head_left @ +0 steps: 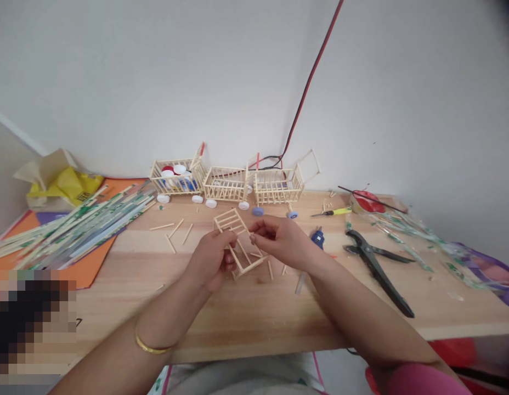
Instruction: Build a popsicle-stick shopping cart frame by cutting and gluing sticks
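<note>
My left hand [215,253] is closed around a small open frame of thin wooden sticks [233,218], tilted above the table. Several crossbars span its far end, and its near end is bare between the long sides. At the frame's right side my right hand [277,236] pinches thumb and fingertips together; what lies between them is too small to make out. Short cut sticks [171,243] lie on the wood to the left, with a few more under and right of the frame. A blue glue gun [317,237] is partly hidden behind my right wrist.
Along the wall stand three little stick carts on wheels; the left cart [178,178] holds bottle caps. Long sticks [94,225] cover an orange sheet [100,260] at left. Black-handled pliers [378,269], a yellow-handled knife [337,211] and a red bowl [367,202] lie right.
</note>
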